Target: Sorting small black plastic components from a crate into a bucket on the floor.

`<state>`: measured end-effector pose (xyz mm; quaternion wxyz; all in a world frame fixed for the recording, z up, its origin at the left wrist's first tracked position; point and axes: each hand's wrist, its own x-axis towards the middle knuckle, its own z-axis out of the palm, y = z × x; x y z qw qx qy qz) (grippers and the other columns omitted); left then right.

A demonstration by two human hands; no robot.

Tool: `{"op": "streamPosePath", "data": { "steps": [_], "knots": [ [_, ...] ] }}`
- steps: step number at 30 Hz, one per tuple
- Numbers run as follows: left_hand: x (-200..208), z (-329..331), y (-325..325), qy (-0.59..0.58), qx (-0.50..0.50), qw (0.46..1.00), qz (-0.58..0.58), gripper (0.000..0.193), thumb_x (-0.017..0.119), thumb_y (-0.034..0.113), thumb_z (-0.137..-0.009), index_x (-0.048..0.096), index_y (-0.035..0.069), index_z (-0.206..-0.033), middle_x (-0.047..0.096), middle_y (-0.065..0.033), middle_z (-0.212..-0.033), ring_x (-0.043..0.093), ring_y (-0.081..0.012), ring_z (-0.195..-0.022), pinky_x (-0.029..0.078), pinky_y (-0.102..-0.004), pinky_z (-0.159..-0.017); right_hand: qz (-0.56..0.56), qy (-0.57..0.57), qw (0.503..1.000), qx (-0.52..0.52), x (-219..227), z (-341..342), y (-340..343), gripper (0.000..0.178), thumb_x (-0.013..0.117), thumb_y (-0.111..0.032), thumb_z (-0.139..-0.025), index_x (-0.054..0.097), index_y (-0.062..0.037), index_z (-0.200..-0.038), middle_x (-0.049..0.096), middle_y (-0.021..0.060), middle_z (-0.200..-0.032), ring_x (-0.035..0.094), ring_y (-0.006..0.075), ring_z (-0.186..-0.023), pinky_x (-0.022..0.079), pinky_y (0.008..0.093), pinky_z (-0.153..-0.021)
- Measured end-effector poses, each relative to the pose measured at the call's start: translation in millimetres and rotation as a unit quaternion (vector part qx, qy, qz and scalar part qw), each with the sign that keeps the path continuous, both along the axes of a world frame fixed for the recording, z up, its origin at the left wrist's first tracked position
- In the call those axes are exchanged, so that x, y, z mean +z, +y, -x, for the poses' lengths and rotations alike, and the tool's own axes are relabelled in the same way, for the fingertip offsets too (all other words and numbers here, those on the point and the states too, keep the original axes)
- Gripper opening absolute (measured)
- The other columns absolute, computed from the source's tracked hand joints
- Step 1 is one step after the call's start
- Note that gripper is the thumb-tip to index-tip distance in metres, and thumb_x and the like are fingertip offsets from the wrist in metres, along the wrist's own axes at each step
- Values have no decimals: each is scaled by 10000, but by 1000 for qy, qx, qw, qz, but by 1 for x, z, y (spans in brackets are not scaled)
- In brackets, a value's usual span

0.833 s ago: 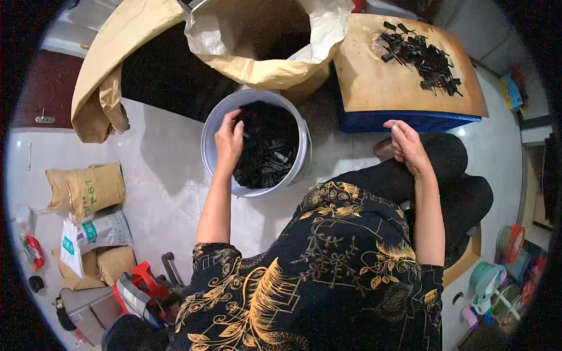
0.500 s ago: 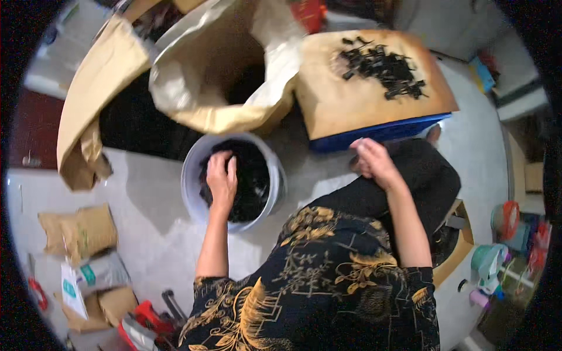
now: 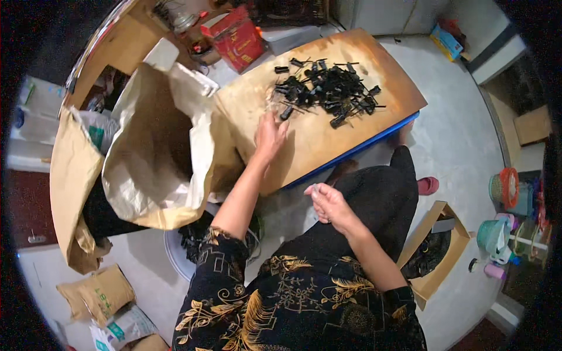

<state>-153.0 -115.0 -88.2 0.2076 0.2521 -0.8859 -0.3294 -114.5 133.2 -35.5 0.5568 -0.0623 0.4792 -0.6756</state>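
My left hand (image 3: 270,139) reaches over the near left part of a worn tan board (image 3: 234,108). Its fingers are stretched forward and slightly apart, close to a small black plastic piece (image 3: 285,113) and a little patch of clear, whitish bits (image 3: 272,100). Past it on the board lies a loose heap of black plastic parts with thin stems (image 3: 333,90). Above my lap, my right hand (image 3: 329,205) is closed, thumb against the fingers, around something tiny and pale. A white bucket (image 3: 171,251) holding black parts is partly hidden under my left arm.
A large open paper sack (image 3: 202,158) stands left of the board. The board rests on a blue base (image 3: 351,149). Farther off is a red box (image 3: 235,40). An open carton (image 3: 462,228) with black contents sits at right, brown packages (image 3: 99,292) at lower left.
My left hand has left the bucket and moved up and right to the board. My right hand stays closed near my lap. The view has turned, bringing the board nearer the middle.
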Motion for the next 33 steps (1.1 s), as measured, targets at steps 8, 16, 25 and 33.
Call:
{"op": "streamPosePath", "data": {
  "steps": [8, 16, 25, 33],
  "knots": [
    [-1, 20, -24, -165, -29, 984, 59, 230, 572, 214, -788, 554, 61, -958, 569, -197, -949, 566, -367, -858, 443, -435, -741, 26, -51, 998, -19, 3, 10, 1, 169, 451, -240, -933, 483, -85, -989, 312, -71, -567, 268, 23, -445, 243, 169, -391],
    [67, -71, 61, -105, -232, 913, -318, 185, 588, 39, -816, 525, 6, -987, 566, -12, -749, 535, -83, -666, 445, -235, -596, -20, -68, 979, -192, 4, 27, -2, 247, 426, -296, -939, 470, -75, -1040, 325, -56, -561, 287, 28, -420, 243, 183, -372],
    [75, -122, 86, -103, -328, 892, -292, 245, 582, 37, -821, 496, 35, -1050, 512, -8, -855, 477, -87, -735, 408, -227, -645, 43, 43, 994, -90, 2, 6, 0, 217, 477, -289, -921, 510, -88, -845, 398, -56, -565, 296, 6, -417, 237, 167, -371],
    [54, -144, 80, -159, -244, 693, -660, 431, 574, 98, -827, 384, 95, -1214, 561, -28, -870, 529, -96, -609, 365, -185, -474, 19, 376, 926, 4, -1, -19, 4, 128, 504, -133, -886, 553, -16, -876, 537, 5, -688, 492, 62, -641, 415, 228, -581]
  ]
}}
